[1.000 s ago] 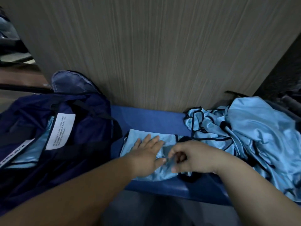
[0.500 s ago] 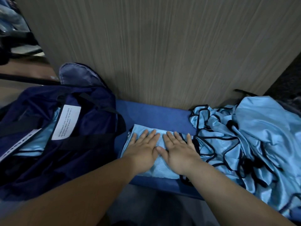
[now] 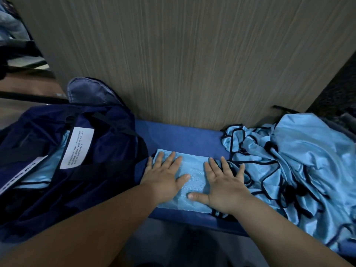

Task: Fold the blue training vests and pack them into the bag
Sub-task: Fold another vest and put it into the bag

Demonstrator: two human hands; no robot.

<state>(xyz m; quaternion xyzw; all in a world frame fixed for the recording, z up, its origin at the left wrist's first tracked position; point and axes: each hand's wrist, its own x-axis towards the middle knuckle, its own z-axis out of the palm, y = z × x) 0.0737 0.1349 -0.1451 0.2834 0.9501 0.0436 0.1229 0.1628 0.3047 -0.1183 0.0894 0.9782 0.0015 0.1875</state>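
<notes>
A folded light-blue vest (image 3: 194, 176) lies flat on the blue bench (image 3: 179, 137) in the middle. My left hand (image 3: 165, 176) rests palm down on its left part, fingers spread. On its right part lies my right hand (image 3: 225, 185), also flat with spread fingers. A navy bag (image 3: 92, 170) stands open at the left, with a white label and light-blue vests inside (image 3: 46, 166). A heap of unfolded light-blue vests with black trim (image 3: 292, 166) is piled at the right, touching the folded one.
A grey wood-grain panel (image 3: 192, 60) rises directly behind the bench. The bench's front edge runs below my wrists, with dark floor underneath. At the far left are a brown surface (image 3: 23, 87) and dim clutter.
My right hand let go of the vest's edge and went flat. Both hands then slid apart across the folded vest, left hand leftwards and right hand rightwards.
</notes>
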